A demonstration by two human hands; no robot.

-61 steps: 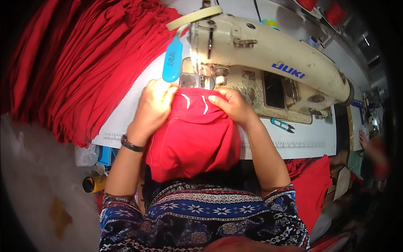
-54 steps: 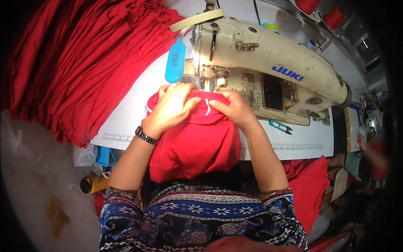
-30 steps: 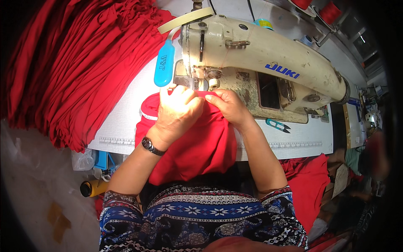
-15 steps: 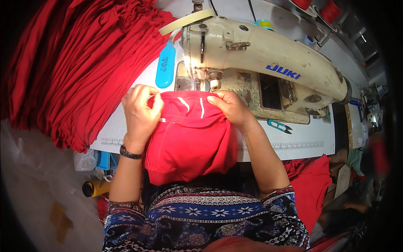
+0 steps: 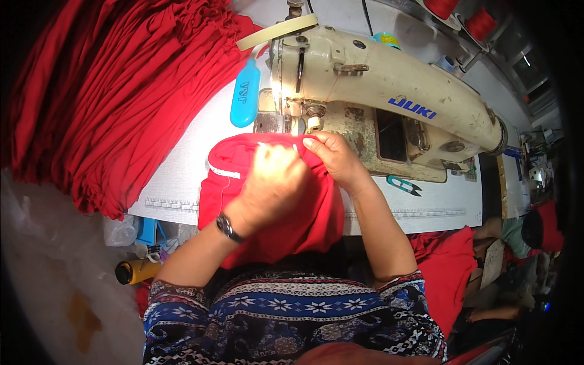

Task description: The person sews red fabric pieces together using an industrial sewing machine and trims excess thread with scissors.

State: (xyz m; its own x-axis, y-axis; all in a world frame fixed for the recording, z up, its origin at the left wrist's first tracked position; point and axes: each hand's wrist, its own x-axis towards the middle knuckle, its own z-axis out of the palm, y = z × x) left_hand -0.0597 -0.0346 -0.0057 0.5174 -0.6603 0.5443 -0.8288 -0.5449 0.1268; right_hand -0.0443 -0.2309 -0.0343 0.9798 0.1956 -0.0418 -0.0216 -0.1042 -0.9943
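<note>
A red garment piece [image 5: 283, 234] with a folded-over edge and white strips lies at the table's near edge, hanging over my lap. At its upper right edge, close to the needle area of the sewing machine [image 5: 389, 85], my right hand [image 5: 334, 159] pinches the cloth between thumb and fingers. My left hand [image 5: 274, 182] is over the middle of the cloth, near a white strip. Its fingers are smeared by motion, so what they hold cannot be made out. To the left, the edge curves in an open loop with a white strip along it.
A large heap of red cloth [image 5: 103, 97] covers the table's left. A blue-handled tool [image 5: 245, 94] stands beside the machine head. Blue thread snips [image 5: 404, 185] lie right of my right hand, above a printed ruler strip [image 5: 420, 213]. More red cloth [image 5: 447, 261] hangs at right.
My left hand has left the garment's left edge and moved right across the cloth. That edge now shows as a rounded loop. My right hand keeps its pinch.
</note>
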